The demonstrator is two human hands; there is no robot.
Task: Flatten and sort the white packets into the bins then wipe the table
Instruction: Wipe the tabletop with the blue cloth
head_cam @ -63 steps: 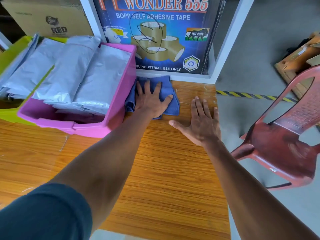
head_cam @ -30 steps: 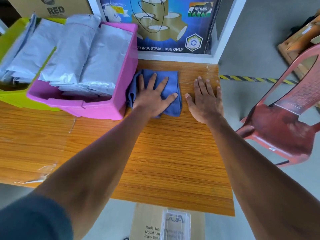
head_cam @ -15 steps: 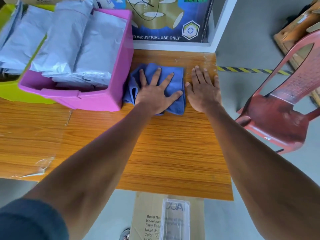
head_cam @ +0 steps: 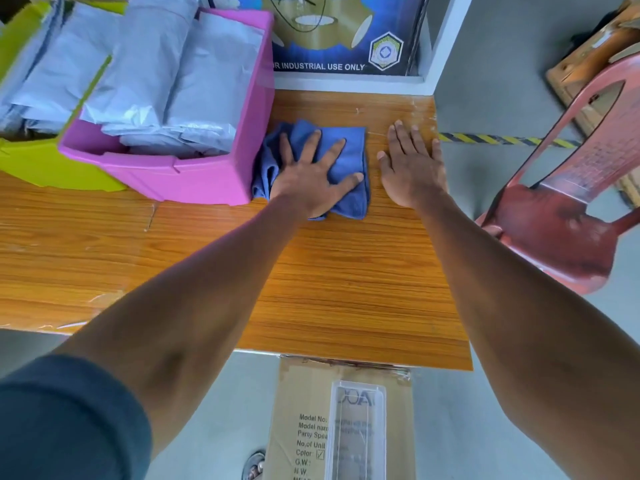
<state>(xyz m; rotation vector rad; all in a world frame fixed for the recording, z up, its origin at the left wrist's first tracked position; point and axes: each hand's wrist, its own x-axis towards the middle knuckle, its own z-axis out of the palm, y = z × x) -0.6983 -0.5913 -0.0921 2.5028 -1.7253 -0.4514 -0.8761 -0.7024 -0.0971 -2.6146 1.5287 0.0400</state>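
A folded blue cloth lies on the wooden table right beside the pink bin. My left hand presses flat on the cloth with fingers spread. To the cloth's right, my right hand rests flat on the bare table near its right edge. White packets fill the pink bin, and more white packets lie in the green bin at the far left.
A tape poster in a white frame stands at the table's back edge. A red plastic chair stands close to the table's right side. A cardboard box with a clear plastic lid sits on the floor below the front edge.
The cloth under my left hand has slid toward me and slightly right, away from the poster. My right hand has come in closer to the cloth. The view tilted down, showing the floor box.
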